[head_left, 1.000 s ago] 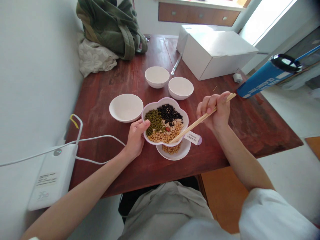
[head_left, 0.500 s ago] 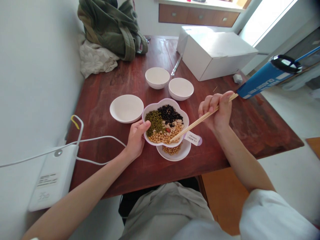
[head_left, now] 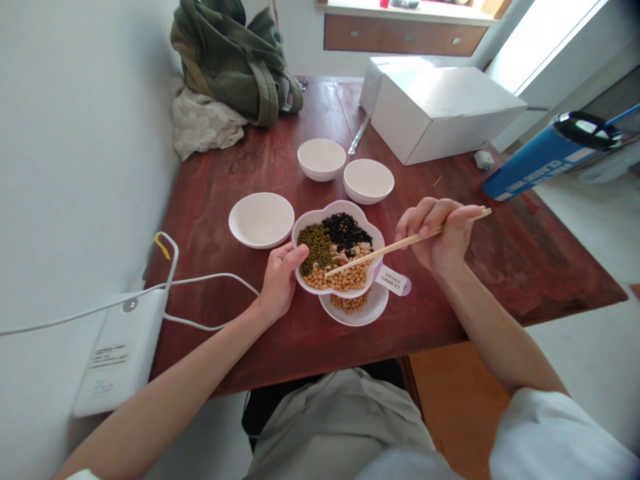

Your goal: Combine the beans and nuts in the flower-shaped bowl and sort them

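Observation:
My left hand (head_left: 281, 277) grips the left edge of a flower-shaped bowl (head_left: 380, 248) with a lilac rim and a labelled handle. Inside it lie green mung beans (head_left: 314, 244), black beans (head_left: 346, 230), pale peanuts and yellow soybeans (head_left: 345, 279). Chopsticks (head_left: 400, 244) slant down from my closed right hand (head_left: 440, 233), their tips on the soybeans. Partly hidden beneath the flower-shaped bowl, a white bowl (head_left: 367, 317) holds more soybeans. Three white bowls with nothing in them stand behind: one at left (head_left: 261, 220), two farther back (head_left: 321, 160) (head_left: 369, 181).
A blue bottle (head_left: 545, 160) stands at the right, near a white box (head_left: 445, 120) and a small white plug (head_left: 483, 160). A green bag (head_left: 235, 60) rests on cloth at the back left. A white power strip (head_left: 120, 353) with cables lies by the wall.
The chopstick tips have shifted leftward over the soybeans, and my right hand has lowered slightly. The whole view has shifted a little; my left hand keeps its grip on the bowl.

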A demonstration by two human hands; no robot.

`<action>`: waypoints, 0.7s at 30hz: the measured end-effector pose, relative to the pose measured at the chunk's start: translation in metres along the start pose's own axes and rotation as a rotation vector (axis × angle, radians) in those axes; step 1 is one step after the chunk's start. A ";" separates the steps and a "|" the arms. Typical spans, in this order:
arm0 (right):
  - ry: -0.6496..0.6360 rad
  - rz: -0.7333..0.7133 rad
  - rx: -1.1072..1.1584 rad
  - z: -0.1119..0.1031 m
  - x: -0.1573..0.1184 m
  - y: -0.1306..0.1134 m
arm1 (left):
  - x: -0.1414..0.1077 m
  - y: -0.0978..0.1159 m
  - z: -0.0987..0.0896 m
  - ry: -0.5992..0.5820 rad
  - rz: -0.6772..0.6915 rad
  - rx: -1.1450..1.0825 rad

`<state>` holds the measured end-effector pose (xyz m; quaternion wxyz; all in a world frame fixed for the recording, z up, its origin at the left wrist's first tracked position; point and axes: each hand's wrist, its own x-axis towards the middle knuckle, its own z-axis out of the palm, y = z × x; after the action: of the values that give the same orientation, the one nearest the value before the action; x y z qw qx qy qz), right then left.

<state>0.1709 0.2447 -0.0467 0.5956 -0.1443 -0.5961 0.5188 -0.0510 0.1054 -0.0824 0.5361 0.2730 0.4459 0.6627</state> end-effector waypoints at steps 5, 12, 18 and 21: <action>-0.048 -0.066 -0.074 0.003 -0.007 -0.005 | 0.000 0.000 -0.001 -0.003 -0.001 0.011; -0.157 -0.046 -0.132 0.000 -0.016 -0.009 | -0.001 0.000 0.000 0.001 0.002 0.014; -0.230 -0.049 -0.155 -0.008 -0.012 -0.011 | -0.001 0.000 0.000 0.002 -0.001 0.009; -0.200 -0.059 -0.155 -0.011 -0.007 -0.013 | -0.001 0.000 0.000 0.001 -0.003 0.003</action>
<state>0.1884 0.2384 -0.0433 0.5353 -0.1198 -0.6948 0.4651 -0.0511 0.1045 -0.0824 0.5366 0.2728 0.4477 0.6612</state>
